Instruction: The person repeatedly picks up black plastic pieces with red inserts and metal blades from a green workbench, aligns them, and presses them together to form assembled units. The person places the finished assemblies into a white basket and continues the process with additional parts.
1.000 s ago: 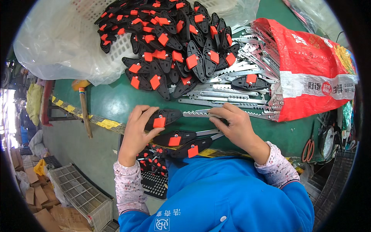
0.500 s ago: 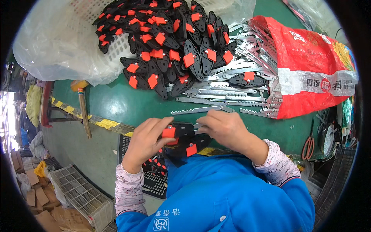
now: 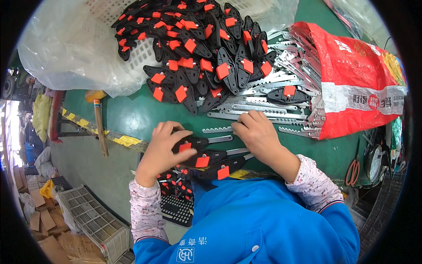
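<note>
Three black plastic pieces with red blocks, each with a smooth metal strip sticking out to the right, lie at the table's near edge: the upper piece (image 3: 198,143), the middle piece (image 3: 215,155) and the lower piece (image 3: 234,164). My left hand (image 3: 165,148) is at the left end of the upper piece, thumb and fingers apart around its red block. Beyond the strips, my right hand (image 3: 259,134) has its fingers closed over the right part of a toothed metal strip (image 3: 216,130); the covered end is hidden.
Behind my hands is a heap of black pieces with red blocks (image 3: 189,48). Loose toothed strips (image 3: 263,108) spill from a red sack (image 3: 351,92) at right. A hammer (image 3: 100,123) lies at left, scissors (image 3: 352,170) at right. Below the table edge stands a black crate (image 3: 176,210).
My left hand has loosened from the upper black piece, which now lies beside the others. My right hand has left that piece's metal strip and reached the toothed strip. The view has shifted slightly.
</note>
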### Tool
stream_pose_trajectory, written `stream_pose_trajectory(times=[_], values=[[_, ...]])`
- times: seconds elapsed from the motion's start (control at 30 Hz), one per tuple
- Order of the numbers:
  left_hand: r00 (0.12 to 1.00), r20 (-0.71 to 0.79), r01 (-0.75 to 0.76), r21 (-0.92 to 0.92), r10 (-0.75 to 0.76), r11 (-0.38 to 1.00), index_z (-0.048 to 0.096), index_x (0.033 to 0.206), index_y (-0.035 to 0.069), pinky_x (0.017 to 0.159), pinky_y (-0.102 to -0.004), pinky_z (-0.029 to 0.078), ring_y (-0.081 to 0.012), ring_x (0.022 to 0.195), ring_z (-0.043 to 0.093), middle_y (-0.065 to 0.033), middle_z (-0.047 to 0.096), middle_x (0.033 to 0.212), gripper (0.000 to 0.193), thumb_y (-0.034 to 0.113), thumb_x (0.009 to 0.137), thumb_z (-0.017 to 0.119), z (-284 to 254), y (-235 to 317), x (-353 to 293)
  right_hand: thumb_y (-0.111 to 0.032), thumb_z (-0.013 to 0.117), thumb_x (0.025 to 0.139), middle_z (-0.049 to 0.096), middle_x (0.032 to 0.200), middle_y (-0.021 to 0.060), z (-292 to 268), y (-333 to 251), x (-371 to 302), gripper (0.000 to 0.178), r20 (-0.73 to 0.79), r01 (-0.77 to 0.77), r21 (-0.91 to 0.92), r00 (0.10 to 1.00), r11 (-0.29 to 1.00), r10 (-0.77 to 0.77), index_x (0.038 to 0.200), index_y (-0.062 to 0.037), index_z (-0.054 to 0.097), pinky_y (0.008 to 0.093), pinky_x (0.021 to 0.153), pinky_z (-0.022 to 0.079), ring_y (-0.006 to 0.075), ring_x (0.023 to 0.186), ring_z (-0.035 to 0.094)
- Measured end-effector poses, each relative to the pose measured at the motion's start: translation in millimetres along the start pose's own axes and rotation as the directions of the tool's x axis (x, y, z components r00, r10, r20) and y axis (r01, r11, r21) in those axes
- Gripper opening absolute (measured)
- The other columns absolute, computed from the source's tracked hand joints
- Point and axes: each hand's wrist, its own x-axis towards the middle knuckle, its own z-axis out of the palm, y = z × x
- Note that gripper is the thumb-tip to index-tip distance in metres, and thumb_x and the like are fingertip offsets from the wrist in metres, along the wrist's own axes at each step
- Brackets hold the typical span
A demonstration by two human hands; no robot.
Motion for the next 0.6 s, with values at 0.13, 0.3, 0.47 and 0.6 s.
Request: stream_pose_trajectory(times=[0.13, 0.3, 0.47, 0.6], values=[[0.836, -0.277, 0.438, -0.185, -0.474, 0.880, 0.073, 0.104, 0.000, 0.079, -0.0456, 0.054, -0.0377, 0.096, 0.068, -0.0179, 0.069, 0.106, 0.050, 0.046, 0.088, 0.081, 3.0, -12.2, 41.5, -0.013, 0.074, 0.083, 0.058, 0.093, 0.0082, 0.1, -2.9, 0.7, 0.016, -0.018, -0.040, 0.073, 0.999, 0.997, 0.041, 0.094, -0.0079, 0.064, 0.0413, 0.081, 0.048, 0.0285, 0.093, 0.058], [0.821, -0.332, 0.527, 0.128, -0.464, 0.840, 0.065, 0.102, -0.002, 0.074, -0.0489, 0.055, -0.0422, 0.092, 0.070, -0.0215, 0.070, 0.101, 0.053, 0.047, 0.087, 0.082, 9.6, -6.3, 94.9, -0.008, 0.074, 0.088, 0.064, 0.096, 0.0106, -8.4, -0.2, -2.4, 0.016, -0.042, -0.141, 0.252, 0.987, 0.958, 0.156, 0.100, -0.0064, 0.064, 0.0422, 0.079, 0.051, 0.0320, 0.090, 0.064], [0.916, -0.352, 0.192, -0.040, -0.194, 0.981, 0.055, 0.102, -0.001, 0.074, -0.0484, 0.054, -0.0446, 0.094, 0.068, -0.0213, 0.068, 0.100, 0.035, 0.010, 0.083, 0.082, 16.8, -20.4, 67.2, -0.008, 0.074, 0.094, 0.071, 0.102, 0.0140, -27.2, -1.4, -8.6, 0.024, 0.025, -0.313, 0.570, 0.931, 0.759, 0.365, 0.117, -0.0047, 0.068, 0.0409, 0.074, 0.057, 0.0351, 0.089, 0.071], [0.965, -0.263, 0.034, 0.084, -0.011, 0.996, 0.048, 0.100, 0.002, 0.076, -0.0464, 0.052, -0.0417, 0.088, 0.063, -0.0158, 0.062, 0.099, 0.043, -0.006, 0.071, 0.080, 17.3, -6.1, 34.6, -0.012, 0.078, 0.092, 0.071, 0.101, 0.0137, -34.7, -0.7, -6.6, 0.023, 0.090, -0.384, 0.594, 0.905, 0.707, 0.416, 0.113, -0.0049, 0.072, 0.0378, 0.070, 0.056, 0.0312, 0.083, 0.071]])
